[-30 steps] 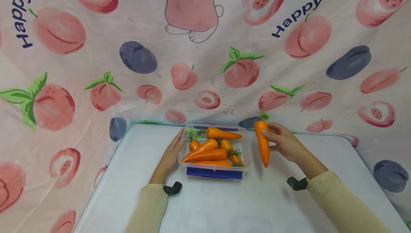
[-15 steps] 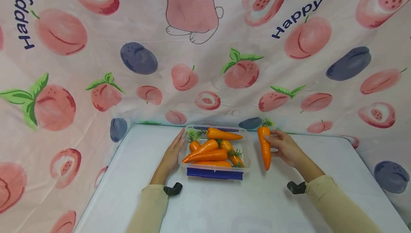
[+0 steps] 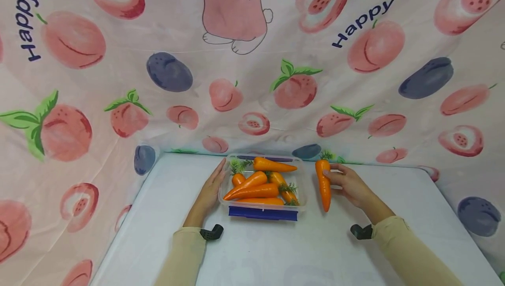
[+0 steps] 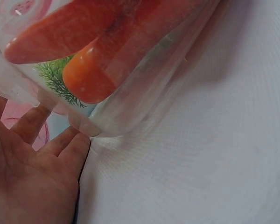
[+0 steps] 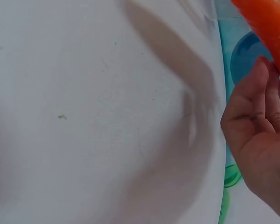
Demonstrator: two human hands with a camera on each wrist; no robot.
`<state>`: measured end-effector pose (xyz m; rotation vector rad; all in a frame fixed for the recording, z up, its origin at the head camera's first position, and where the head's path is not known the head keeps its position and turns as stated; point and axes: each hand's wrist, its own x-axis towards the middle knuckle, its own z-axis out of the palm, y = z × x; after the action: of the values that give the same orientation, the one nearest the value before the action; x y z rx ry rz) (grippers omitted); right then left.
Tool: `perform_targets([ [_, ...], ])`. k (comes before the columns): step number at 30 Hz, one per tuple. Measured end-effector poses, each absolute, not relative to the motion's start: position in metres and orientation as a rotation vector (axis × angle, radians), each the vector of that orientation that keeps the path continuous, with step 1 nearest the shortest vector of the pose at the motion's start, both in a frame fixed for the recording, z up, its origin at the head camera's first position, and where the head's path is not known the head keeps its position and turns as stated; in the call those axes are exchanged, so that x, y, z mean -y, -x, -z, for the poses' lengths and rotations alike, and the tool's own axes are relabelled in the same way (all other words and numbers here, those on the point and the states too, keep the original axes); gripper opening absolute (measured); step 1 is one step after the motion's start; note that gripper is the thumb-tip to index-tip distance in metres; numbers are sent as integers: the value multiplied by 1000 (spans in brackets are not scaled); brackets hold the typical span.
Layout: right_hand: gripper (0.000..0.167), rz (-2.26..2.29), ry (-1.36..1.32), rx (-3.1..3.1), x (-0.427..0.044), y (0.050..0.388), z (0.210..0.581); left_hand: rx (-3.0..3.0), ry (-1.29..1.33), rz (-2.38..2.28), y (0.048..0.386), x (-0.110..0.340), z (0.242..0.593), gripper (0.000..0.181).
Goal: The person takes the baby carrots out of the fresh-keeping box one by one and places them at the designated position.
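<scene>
A clear plastic box (image 3: 302,181) with a blue latch flap (image 3: 263,213) at its front holds several orange carrots (image 3: 258,190) with green leafy tops. My left hand (image 3: 208,193) touches the box's left side with fairly straight fingers, and in the left wrist view the fingertips (image 4: 77,148) meet the clear wall. To the right of the box, my right hand (image 3: 352,184) pinches a single carrot (image 3: 324,186) between thumb and fingers, leafy end up and tip toward me. The right wrist view shows only part of this carrot (image 5: 266,28), its shadow lying on the table.
The table (image 3: 268,251) has a white cover. Behind and at the sides hangs a curtain (image 3: 252,71) printed with peaches, meeting the table's back edge just behind the box. Tiny green bits (image 5: 61,116) lie on the cover.
My right hand has lowered the carrot slightly and drawn it a little toward me, then shifted it slightly left. The left hand and the box have stayed in place.
</scene>
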<state>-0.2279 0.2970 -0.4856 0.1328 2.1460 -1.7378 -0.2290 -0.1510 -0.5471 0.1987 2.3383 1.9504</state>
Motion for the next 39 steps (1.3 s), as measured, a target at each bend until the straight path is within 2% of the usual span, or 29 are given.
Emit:
perform_targets([
  [14, 83, 1496, -260, -2296, -299, 230, 498, -2317, -216, -1960, 229, 150, 551, 50],
  [23, 84, 1422, -337, -2308, -293, 231, 499, -2308, -180, -1903, 230, 152, 549, 52],
  [30, 80, 1350, -356, -2340, -290, 235, 501, -2264, -154, -1924, 217, 148, 523, 52],
  [39, 75, 1319, -367, -2360, -284, 238, 500, -2314, -176, -1945, 229, 153, 547, 50],
])
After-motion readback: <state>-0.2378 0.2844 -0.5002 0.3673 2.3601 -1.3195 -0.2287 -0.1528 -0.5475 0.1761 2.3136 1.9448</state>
